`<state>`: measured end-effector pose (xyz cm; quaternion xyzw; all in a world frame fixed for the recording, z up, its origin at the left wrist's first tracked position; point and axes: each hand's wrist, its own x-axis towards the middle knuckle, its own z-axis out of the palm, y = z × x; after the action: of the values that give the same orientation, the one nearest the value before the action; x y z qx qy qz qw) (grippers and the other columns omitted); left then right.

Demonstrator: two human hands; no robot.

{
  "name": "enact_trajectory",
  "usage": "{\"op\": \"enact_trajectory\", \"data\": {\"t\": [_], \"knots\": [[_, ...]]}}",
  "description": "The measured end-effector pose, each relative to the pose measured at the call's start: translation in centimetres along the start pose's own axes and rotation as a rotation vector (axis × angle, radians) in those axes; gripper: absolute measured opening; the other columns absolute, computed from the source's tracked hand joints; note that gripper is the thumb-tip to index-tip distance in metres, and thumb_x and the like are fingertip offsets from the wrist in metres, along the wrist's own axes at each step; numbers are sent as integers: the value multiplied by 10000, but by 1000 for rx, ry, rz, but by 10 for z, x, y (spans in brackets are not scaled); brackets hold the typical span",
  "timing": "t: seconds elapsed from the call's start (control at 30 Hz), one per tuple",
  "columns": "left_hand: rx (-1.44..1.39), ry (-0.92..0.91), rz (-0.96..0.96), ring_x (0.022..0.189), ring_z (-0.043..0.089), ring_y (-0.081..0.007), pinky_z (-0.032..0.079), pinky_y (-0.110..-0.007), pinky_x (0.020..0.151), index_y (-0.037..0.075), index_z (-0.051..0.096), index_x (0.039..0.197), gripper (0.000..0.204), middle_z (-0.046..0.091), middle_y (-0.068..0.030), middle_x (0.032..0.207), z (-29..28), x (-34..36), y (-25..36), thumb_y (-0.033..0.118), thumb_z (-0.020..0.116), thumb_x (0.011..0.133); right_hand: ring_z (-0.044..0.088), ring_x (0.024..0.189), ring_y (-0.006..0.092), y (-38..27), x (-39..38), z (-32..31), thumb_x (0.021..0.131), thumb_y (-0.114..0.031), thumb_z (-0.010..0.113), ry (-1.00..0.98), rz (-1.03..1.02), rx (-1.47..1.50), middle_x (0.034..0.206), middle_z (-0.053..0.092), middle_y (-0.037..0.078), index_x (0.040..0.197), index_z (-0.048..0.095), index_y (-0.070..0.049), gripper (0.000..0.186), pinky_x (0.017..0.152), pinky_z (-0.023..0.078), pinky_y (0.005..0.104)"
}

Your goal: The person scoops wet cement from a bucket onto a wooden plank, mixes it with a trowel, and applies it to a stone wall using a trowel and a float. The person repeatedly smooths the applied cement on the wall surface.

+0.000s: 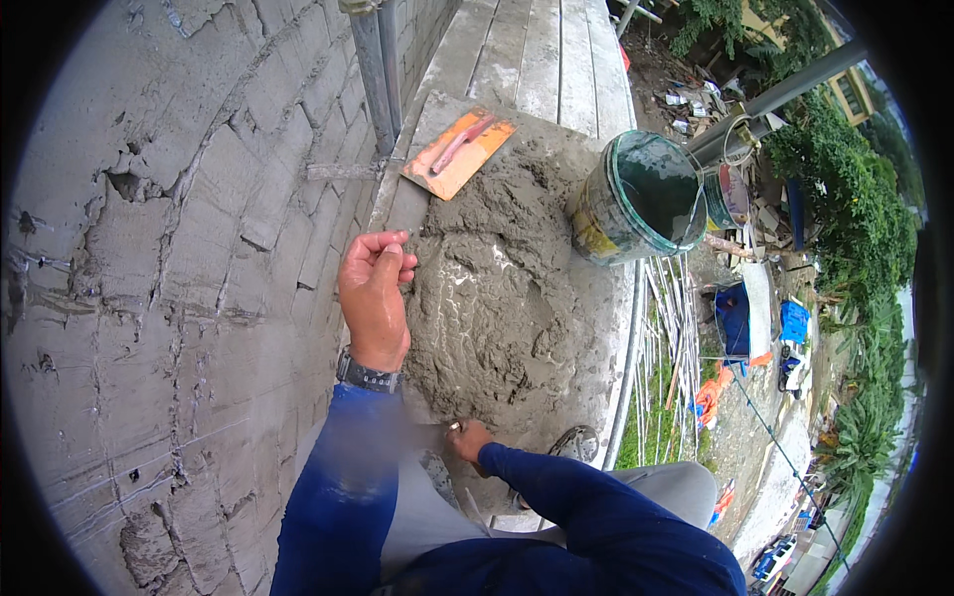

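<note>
Over the left edge of the mortar heap, my left hand (pixel 376 298) is raised with its fingers curled and the thumb against them; nothing shows in it. A dark watch (pixel 368 374) is on that wrist. Close to my body, my right hand (pixel 470 440) is closed on something I cannot make out; a blurred grey shape reaches left from it across my left sleeve. Wet grey mortar (pixel 492 308) lies spread on the planks in front of me. An orange plastering float (pixel 459 152) with a pinkish handle rests at the far side of the mortar.
A roughly plastered block wall (pixel 199 278) rises on my left, with metal scaffold poles (pixel 374 84) beside it. A bucket of dark water (pixel 641 199) stands near the platform's right edge. Beyond that edge, the ground lies lower, with white poles (pixel 664 348) and debris.
</note>
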<state>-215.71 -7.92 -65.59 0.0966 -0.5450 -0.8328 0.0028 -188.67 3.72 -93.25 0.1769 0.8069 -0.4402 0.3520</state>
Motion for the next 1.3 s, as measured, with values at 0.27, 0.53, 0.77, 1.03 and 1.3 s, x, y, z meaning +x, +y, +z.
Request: {"op": "enact_trajectory", "data": {"t": [0.27, 0.53, 0.77, 1.03, 1.3], "knots": [[-24, -25, 9, 788, 585, -79, 471, -234, 711, 57, 605, 1030, 85, 650, -54, 1081, 17, 2, -16, 66, 560, 958, 523, 434, 146, -98, -3, -64, 986, -229, 548, -148, 216, 872, 640, 565, 31, 963, 596, -58, 179, 404, 425, 309], [-90, -100, -21, 783, 593, -89, 473, -251, 709, 51, 605, 1031, 87, 653, -45, 1048, 45, 3, -30, 64, 565, 955, 521, 423, 162, -47, -50, -191, 1029, -296, 527, -373, 88, 835, 669, 573, 58, 1019, 558, -14, 285, 409, 430, 297], [-154, -48, -40, 772, 590, -81, 470, -226, 679, 45, 596, 1009, 66, 650, -55, 1032, 37, 8, -19, 65, 578, 948, 533, 429, 183, -34, -54, -228, 1014, -258, 523, -132, 180, 639, 664, 571, 66, 1011, 570, 7, 269, 427, 452, 325], [-136, -76, -37, 783, 586, -79, 478, -245, 703, 61, 599, 1019, 74, 654, -47, 1053, 34, 15, -21, 74, 560, 957, 708, 658, 327, -66, -62, -196, 935, -283, 566, -180, 161, -337, 789, 680, 221, 856, 602, 42, 336, 606, 564, 444], [-197, -81, -38, 774, 586, -77, 476, -235, 688, 56, 600, 1014, 73, 648, -38, 1024, 35, 17, -25, 66, 560, 954, 678, 920, 405, -19, -164, -291, 875, -337, 622, 53, 195, -798, 958, 696, 212, 991, 624, -64, 298, 807, 542, 508]]}}
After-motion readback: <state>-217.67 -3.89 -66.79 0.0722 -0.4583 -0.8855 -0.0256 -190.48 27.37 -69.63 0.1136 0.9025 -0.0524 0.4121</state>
